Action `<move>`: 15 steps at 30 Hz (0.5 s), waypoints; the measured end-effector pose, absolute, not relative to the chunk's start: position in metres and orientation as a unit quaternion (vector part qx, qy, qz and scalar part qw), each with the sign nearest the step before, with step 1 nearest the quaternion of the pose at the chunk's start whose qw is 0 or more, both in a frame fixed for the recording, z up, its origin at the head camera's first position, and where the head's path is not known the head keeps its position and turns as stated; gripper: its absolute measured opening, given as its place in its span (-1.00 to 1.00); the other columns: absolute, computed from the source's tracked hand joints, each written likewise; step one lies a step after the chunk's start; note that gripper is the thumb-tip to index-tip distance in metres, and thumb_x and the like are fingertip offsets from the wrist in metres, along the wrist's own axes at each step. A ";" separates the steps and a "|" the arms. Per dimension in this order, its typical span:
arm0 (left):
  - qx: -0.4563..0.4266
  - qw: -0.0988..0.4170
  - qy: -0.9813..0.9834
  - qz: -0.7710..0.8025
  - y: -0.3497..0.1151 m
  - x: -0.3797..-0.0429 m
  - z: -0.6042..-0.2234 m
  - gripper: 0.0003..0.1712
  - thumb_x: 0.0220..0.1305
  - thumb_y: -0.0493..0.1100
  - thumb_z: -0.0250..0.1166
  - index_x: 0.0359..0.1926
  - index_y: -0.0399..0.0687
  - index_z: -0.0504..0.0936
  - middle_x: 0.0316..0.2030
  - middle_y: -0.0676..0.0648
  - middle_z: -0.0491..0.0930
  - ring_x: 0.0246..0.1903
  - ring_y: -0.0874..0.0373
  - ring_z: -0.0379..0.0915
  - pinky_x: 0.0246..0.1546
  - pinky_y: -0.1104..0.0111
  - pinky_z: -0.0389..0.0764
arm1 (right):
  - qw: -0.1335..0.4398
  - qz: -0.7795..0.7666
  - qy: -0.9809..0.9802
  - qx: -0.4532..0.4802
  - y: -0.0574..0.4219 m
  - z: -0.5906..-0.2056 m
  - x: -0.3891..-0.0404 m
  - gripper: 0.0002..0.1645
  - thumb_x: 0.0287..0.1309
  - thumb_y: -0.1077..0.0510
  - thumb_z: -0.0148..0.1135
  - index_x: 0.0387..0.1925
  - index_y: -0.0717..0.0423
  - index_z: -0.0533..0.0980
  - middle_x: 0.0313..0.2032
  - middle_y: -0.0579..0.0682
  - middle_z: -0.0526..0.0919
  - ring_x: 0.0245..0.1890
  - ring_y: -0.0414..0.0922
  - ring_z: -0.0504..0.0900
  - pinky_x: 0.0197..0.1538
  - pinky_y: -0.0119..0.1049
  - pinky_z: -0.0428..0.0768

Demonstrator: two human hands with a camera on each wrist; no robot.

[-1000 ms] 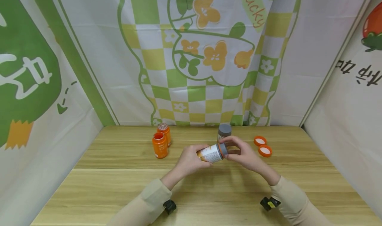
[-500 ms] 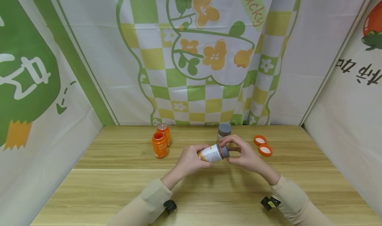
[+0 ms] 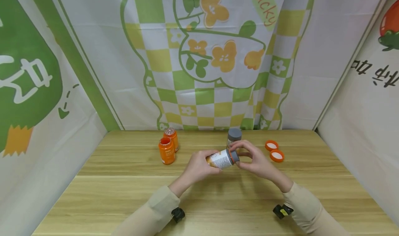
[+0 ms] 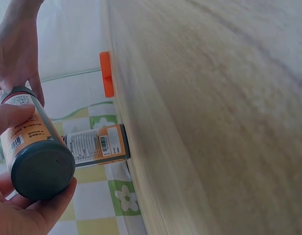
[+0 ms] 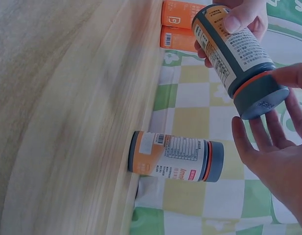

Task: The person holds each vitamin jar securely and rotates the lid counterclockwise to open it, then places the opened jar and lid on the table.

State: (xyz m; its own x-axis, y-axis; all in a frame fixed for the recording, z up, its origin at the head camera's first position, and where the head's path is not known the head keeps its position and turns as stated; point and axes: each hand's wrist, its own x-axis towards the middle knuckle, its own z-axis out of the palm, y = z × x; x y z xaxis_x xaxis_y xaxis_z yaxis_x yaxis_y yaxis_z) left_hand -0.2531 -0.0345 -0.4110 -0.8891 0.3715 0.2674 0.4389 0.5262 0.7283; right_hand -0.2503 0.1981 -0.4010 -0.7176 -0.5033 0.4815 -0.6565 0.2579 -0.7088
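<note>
In the head view my left hand (image 3: pixel 199 165) grips a supplement bottle (image 3: pixel 220 160) with a white and orange label, tilted above the table. Its grey cap (image 3: pixel 234 156), with an orange ring below it, faces right. My right hand (image 3: pixel 257 161) has its thumb and fingers curled around that cap. The right wrist view shows the thumb at the edge of the cap (image 5: pixel 261 98) and the fingertips along its other side. From the left wrist view, the dark base (image 4: pixel 43 170) of the held bottle faces the camera. Close behind stands a second grey-capped bottle (image 3: pixel 234 135), upright.
Two orange bottles without lids stand on the left: a front one (image 3: pixel 167 152) and a rear one (image 3: pixel 174 139) partly hidden by it. Two orange lids, a far one (image 3: pixel 272 145) and a near one (image 3: pixel 276 155), lie white side up on the right of the wooden table (image 3: pixel 131 194).
The fingers of my right hand have shifted slightly around the cap, so more of its grey side shows. My left hand and the bottle have stayed nearly in place.
</note>
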 end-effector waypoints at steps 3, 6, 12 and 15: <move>-0.228 0.036 -0.873 -0.430 -0.033 -0.254 -0.411 -0.33 -0.24 -0.06 0.54 0.03 -0.04 0.63 -0.15 -0.05 0.67 -0.37 0.21 0.49 -0.40 0.41 0.51 | 0.072 0.494 -0.796 0.343 0.197 -0.400 -0.250 -0.54 0.10 0.34 0.27 0.07 0.15 0.43 0.13 0.16 0.48 0.14 0.06 0.46 0.02 -0.13 0.57; -0.231 0.037 -0.870 -0.434 -0.033 -0.254 -0.411 -0.34 -0.23 -0.06 0.54 0.03 -0.05 0.63 -0.15 -0.04 0.67 -0.36 0.22 0.49 -0.40 0.41 0.51 | 0.061 0.502 -0.804 0.313 0.195 -0.398 -0.250 -0.57 0.20 0.24 0.20 0.11 0.13 0.41 0.12 0.10 0.49 0.11 0.03 0.49 -0.01 -0.21 0.59; -0.246 0.054 -0.868 -0.427 -0.031 -0.254 -0.415 -0.36 -0.23 -0.11 0.54 0.01 -0.08 0.63 -0.18 -0.06 0.68 -0.38 0.22 0.50 -0.42 0.43 0.51 | 0.048 0.495 -0.835 0.237 0.189 -0.396 -0.250 -0.57 0.33 0.03 0.07 0.15 0.12 0.38 0.10 0.15 0.51 0.02 0.08 0.55 -0.11 -0.19 0.59; -0.249 0.061 -0.871 -0.419 -0.030 -0.253 -0.415 -0.36 -0.22 -0.12 0.54 0.02 -0.07 0.63 -0.18 -0.05 0.68 -0.38 0.22 0.51 -0.42 0.44 0.50 | 0.024 0.493 -0.850 0.183 0.186 -0.393 -0.250 -0.49 0.34 -0.11 0.00 0.18 0.09 0.37 0.10 0.16 0.51 -0.04 0.06 0.57 -0.17 -0.13 0.61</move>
State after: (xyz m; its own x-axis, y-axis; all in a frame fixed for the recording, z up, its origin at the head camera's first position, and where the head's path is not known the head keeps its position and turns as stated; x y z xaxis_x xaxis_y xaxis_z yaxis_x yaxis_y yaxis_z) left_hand -0.2529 -0.0304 -0.4154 -0.8684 0.3829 0.3151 0.4852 0.5245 0.6996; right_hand -0.2496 0.1860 -0.3927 -0.9318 -0.2879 0.2211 -0.3348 0.4461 -0.8300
